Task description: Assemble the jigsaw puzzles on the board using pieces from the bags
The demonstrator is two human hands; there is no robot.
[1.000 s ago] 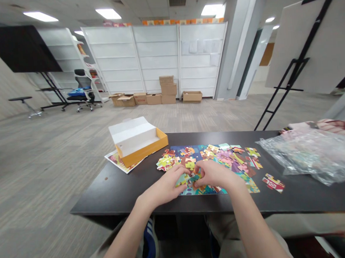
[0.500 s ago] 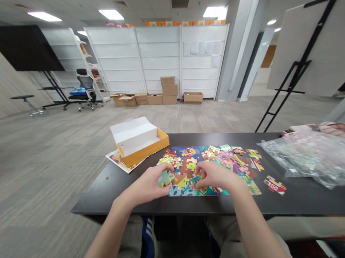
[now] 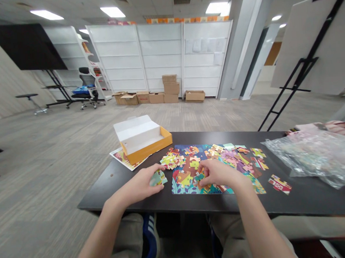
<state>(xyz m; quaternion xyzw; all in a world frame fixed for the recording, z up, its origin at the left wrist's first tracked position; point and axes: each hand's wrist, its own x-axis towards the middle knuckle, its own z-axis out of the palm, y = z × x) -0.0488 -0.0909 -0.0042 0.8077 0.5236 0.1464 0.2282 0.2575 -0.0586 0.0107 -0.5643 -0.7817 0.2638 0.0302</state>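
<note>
My left hand (image 3: 143,183) is left of the puzzle board, its thumb and fingers curled around a pale green and yellow jigsaw piece (image 3: 159,178), low over the black table. Several pieces may be joined there; I cannot tell. Over the board's middle, my right hand (image 3: 219,173) has its fingertips pinched at a teal and orange jigsaw piece (image 3: 199,177), partly hidden by the fingers. The colourful puzzle board (image 3: 180,190) lies flat under many loose pieces. A heap of jigsaw pieces (image 3: 172,159) sits at its left edge.
An open yellow box (image 3: 150,149) stands on a printed sheet (image 3: 117,155) at the back left. Right of the board lie a red barn piece (image 3: 280,184) and other loose pieces. A clear plastic bag (image 3: 317,157) covers the table's right side. The table's front edge is close to my legs.
My left hand has moved left off the board with the pale green piece. My right hand stays at nearly the same spot on the board. The view has shifted slightly.
</note>
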